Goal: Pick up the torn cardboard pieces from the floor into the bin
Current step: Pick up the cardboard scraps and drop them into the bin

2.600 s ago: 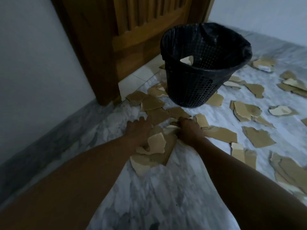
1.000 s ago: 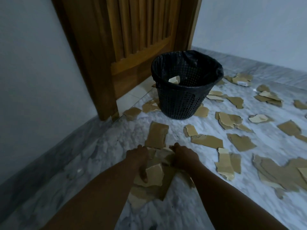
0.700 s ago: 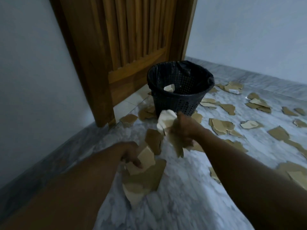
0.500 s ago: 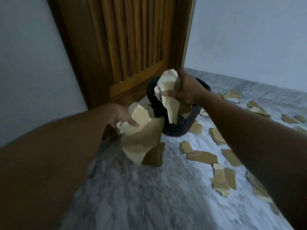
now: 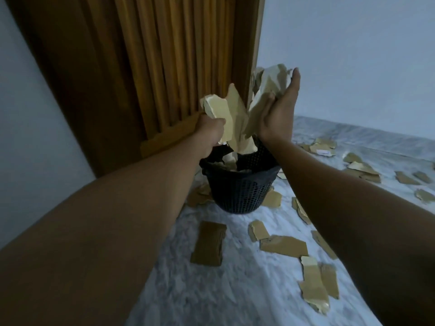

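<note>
Left hand (image 5: 210, 132): fist gripping the left bunch (image 5: 226, 111), now just over the bin (image 5: 240, 191), on its door side.
Right hand (image 5: 279, 116): thumb and fingers clamp the right bunch (image 5: 270, 81), raised higher above the bin.
Change: both bunches were on the floor (image 5: 235, 290) a second ago and are now lifted.
Meaning: letting go is probably next.
Left over: many pieces (image 5: 208, 243) lie around the bin and towards the floor's far edge.

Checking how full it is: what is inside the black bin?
Some torn cardboard pieces show inside the bin. The left hand, right hand and held cardboard cover part of the opening; the bottom is hidden.
</note>
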A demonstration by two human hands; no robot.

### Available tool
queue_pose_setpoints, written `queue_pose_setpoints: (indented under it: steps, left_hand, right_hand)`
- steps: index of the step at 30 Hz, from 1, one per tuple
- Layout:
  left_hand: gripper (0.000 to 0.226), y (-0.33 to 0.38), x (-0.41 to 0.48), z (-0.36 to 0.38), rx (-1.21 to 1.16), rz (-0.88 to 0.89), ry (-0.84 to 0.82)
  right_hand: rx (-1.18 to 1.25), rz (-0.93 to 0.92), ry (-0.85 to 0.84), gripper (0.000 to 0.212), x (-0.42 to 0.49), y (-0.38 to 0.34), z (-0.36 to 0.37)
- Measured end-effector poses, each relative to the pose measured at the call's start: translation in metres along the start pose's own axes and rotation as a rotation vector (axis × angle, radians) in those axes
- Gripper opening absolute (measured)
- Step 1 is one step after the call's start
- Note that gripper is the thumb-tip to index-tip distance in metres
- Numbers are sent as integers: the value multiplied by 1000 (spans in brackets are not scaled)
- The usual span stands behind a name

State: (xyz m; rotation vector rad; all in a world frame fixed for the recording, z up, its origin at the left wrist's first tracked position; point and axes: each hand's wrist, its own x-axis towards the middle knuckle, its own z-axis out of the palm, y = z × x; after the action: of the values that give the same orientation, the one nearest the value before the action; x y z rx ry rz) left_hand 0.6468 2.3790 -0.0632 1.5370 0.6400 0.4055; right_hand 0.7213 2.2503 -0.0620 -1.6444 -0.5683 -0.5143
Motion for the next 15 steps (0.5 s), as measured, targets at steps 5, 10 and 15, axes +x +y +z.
queue_pose_setpoints:
  steps: [5, 10, 15]
  left_hand:
    - [68, -13, 3, 7, 447, -102, -157]
    - [62, -38, 11, 9, 691, -106, 79]
    - [39, -64, 10, 21, 474, -404, 11]
  right_hand:
    - [-548, 336, -622, 85, 1, 65, -7]
    - [-642, 466, -380, 84, -6, 92, -39]
    - [-125, 1040, -517, 42, -19, 118, -48]
